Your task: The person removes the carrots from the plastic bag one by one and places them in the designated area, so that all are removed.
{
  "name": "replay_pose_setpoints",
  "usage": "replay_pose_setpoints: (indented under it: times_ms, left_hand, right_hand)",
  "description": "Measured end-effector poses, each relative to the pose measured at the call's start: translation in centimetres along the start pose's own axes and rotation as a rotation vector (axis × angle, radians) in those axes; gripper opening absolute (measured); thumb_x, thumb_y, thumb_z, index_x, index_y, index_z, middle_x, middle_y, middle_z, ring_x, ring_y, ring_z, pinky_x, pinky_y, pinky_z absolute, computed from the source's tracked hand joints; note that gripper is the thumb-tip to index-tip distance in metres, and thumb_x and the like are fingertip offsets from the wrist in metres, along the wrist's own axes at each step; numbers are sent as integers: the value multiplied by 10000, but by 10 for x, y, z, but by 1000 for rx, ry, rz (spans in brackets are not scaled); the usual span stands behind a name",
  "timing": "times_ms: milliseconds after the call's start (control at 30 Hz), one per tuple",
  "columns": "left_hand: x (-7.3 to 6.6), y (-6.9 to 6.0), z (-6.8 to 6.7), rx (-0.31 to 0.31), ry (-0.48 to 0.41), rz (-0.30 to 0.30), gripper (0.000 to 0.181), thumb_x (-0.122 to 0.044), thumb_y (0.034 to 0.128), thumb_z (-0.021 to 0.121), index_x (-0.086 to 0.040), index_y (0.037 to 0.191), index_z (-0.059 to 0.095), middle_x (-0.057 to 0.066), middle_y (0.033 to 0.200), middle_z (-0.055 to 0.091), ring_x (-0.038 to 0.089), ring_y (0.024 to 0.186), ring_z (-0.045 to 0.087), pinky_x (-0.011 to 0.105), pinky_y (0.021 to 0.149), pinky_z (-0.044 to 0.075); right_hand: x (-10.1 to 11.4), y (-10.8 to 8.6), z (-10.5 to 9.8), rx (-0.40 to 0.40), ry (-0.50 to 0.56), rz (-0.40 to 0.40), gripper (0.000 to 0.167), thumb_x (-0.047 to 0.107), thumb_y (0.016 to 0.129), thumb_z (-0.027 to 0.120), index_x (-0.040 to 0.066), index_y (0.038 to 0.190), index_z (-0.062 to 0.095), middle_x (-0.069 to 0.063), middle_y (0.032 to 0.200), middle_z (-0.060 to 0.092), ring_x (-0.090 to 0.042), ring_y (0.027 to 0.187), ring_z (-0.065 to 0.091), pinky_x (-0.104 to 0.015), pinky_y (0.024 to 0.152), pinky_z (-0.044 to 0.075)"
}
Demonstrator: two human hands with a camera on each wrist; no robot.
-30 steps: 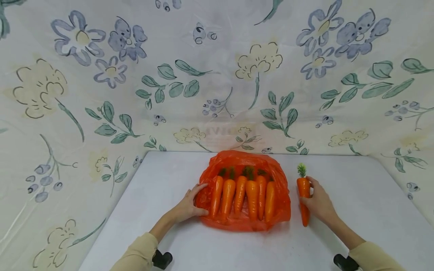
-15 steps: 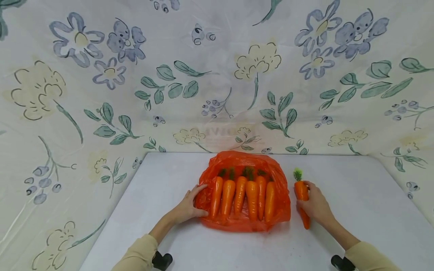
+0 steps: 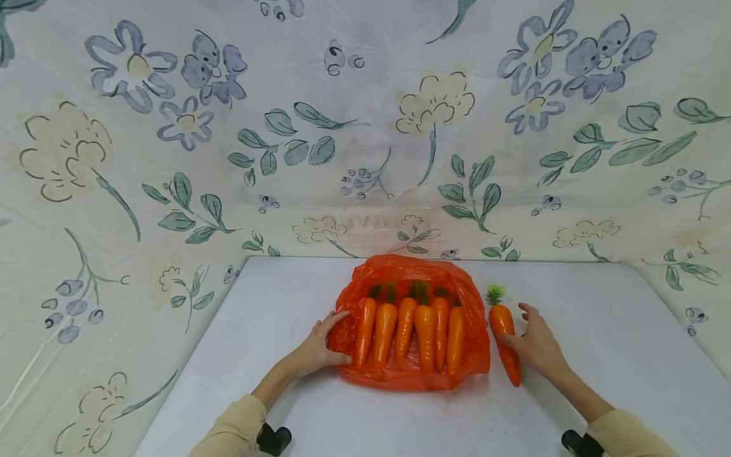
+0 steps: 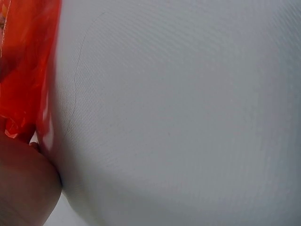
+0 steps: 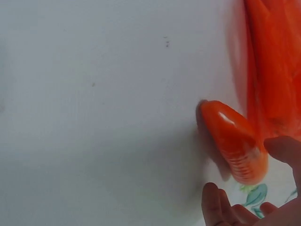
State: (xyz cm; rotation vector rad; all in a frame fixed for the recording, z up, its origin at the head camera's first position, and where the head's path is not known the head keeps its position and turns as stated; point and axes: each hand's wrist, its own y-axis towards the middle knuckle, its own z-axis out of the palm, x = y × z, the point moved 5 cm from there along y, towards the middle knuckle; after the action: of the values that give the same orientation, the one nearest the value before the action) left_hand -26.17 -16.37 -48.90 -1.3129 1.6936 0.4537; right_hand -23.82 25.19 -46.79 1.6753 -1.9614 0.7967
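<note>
Several orange carrots with green tops lie side by side in a red plastic bag [image 3: 414, 379] on the white table. My left hand [image 3: 311, 348] rests with spread fingers on the bag's left edge; in the left wrist view part of that hand [image 4: 28, 183] touches the red plastic [image 4: 26, 61]. A single carrot [image 3: 506, 343] lies on the table just right of the bag, tilted, its top toward the bag. My right hand [image 3: 539, 343] is at its right side, fingers parted from it, the thumb at the carrot. The right wrist view shows that carrot [image 5: 235, 141] beside the open right hand [image 5: 263, 197].
The white table [image 3: 400, 425] ends at the back against a hanging cloth [image 3: 365, 158] printed with flowers and leaves. White tabletop shows on both sides of the bag and in front of it.
The single carrot has moved left toward the bag and tilted. My right hand gripped it earlier; its fingers have now come off it. My left hand has stayed in place.
</note>
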Motion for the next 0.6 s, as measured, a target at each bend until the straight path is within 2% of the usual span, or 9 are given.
replay_pose_setpoints:
  times_ms: [367, 600]
  left_hand:
    - [1, 1, 1, -16, -2, 0, 902, -251, 747, 775, -247, 1527, 322, 204, 1649, 22, 499, 1470, -72, 775, 1083, 124]
    - [1, -1, 1, -21, 15, 2, 895, -258, 758, 772, -236, 1531, 320, 219, 1645, 28, 517, 1466, -62, 779, 1080, 114]
  right_hand:
    - [-9, 2, -19, 6, 34, 43, 826, 231, 912, 634, -102, 1492, 150, -405, 1432, 305, -504, 1118, 525, -526, 877, 556]
    - [-11, -3, -20, 15, 17, 24, 823, 242, 923, 645, -98, 1494, 160, -408, 1427, 313, -506, 1111, 525, -505, 843, 572]
